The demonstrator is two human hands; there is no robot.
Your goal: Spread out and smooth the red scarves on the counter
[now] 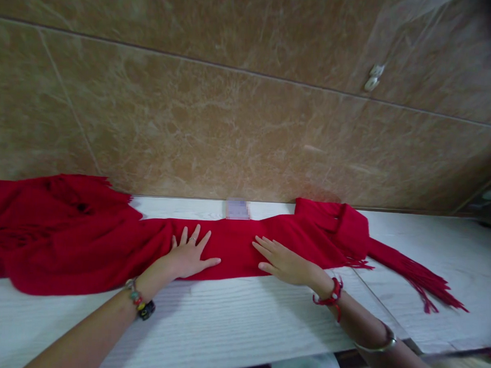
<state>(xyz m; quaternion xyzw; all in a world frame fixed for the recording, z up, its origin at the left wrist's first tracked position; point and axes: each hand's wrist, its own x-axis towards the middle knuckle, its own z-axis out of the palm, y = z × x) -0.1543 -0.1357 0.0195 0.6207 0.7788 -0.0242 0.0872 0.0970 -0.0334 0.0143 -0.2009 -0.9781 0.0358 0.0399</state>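
Note:
A long red scarf [230, 253] with fringed ends stretches across the white table. My left hand [190, 257] lies flat on it left of the middle, fingers spread. Palm down, my right hand [281, 259] rests on the smooth stretch to the right, its fingers extended. Between the two hands the cloth is flat. On the far left it is bunched in loose folds, and on the right it doubles over, with fringe trailing to the right.
Behind the scarf rises a brown marbled tile wall [215, 124] with a small white fitting [374, 78] on it. A small blurred card [237, 209] sits at the scarf's far edge. The white wood-grain table [224, 323] has a seam at right.

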